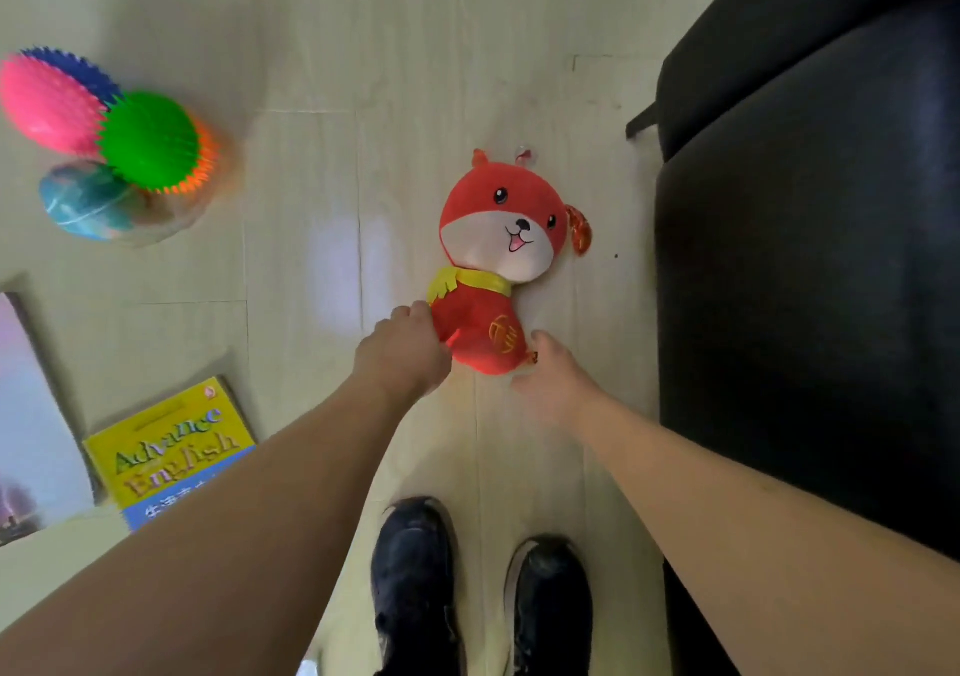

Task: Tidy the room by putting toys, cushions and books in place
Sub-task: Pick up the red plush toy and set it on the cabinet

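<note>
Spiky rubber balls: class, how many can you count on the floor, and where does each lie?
4: all clustered at far left. Pink spiky ball outermost, blue spiky ball behind it, green spiky ball in front, orange spiky ball mostly hidden behind the green. More could be hidden.

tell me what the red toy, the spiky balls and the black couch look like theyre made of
Red toy: soft plush fabric, matte and fuzzy, with stitched face details. Spiky balls: probably soft rubber or plastic, bright with a slight sheen and fine molded spikes. Black couch: looks like leather or faux leather, smooth with dull reflections; which one cannot be told.
</note>
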{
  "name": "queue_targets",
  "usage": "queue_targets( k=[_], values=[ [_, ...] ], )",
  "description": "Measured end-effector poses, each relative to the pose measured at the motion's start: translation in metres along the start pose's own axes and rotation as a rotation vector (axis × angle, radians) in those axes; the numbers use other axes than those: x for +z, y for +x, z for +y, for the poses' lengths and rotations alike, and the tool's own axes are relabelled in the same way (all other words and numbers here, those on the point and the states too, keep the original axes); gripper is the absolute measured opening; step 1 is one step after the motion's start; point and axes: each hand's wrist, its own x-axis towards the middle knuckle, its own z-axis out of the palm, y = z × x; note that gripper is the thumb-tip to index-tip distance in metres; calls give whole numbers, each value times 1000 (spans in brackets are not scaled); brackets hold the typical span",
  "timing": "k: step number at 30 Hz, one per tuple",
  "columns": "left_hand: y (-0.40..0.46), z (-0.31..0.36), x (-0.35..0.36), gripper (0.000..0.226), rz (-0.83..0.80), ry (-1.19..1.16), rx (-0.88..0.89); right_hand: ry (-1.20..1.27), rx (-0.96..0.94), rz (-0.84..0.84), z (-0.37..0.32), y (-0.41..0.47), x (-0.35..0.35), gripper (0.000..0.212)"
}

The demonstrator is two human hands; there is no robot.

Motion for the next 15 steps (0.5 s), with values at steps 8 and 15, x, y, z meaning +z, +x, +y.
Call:
queue_targets(
  k=[8,15],
  values=[
    [-33,-3,16,26,-169,-750,-79,442,221,109,-3,5,11,37],
    [-158,-44,-16,42,-207,-1254,-452,416,301,-10,-36,-111,45,52]
  ],
)
